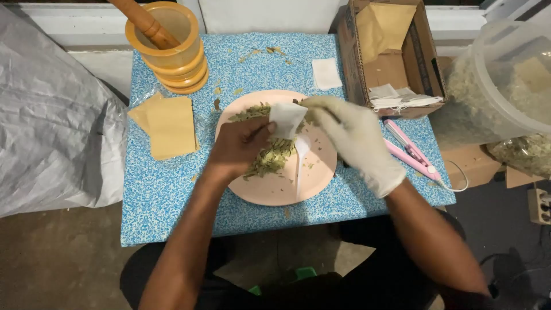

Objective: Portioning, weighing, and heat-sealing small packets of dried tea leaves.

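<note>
left hand (pixel 241 146) bare, pinching white sachet (pixel 286 117) over pink plate (pixel 275 189) | gloved right hand (pixel 350 132) grasping sachet's far edge, mouth apart above dried leaves (pixel 267 158), catching spills

The worktop (pixel 166 189) has a smooth, speckled blue-and-white laminate look with a faint sheen. The plate (pixel 275 192) is matt pink plastic, and the dried leaves (pixel 270 161) on it look brittle and rough. The right hand (pixel 353 140) wears a thin, slightly wrinkled whitish rubber glove; the left hand (pixel 238 146) is bare and pinches a small white paper-like sachet (pixel 286 117). The mortar (pixel 169 49) is translucent amber plastic, its pestle (pixel 146 23) smooth brown wood. The flat envelopes (pixel 166 126) are matt tan paper, the box (pixel 390 51) rough brown cardboard, the sealer (pixel 410 150) glossy pink plastic.
</note>
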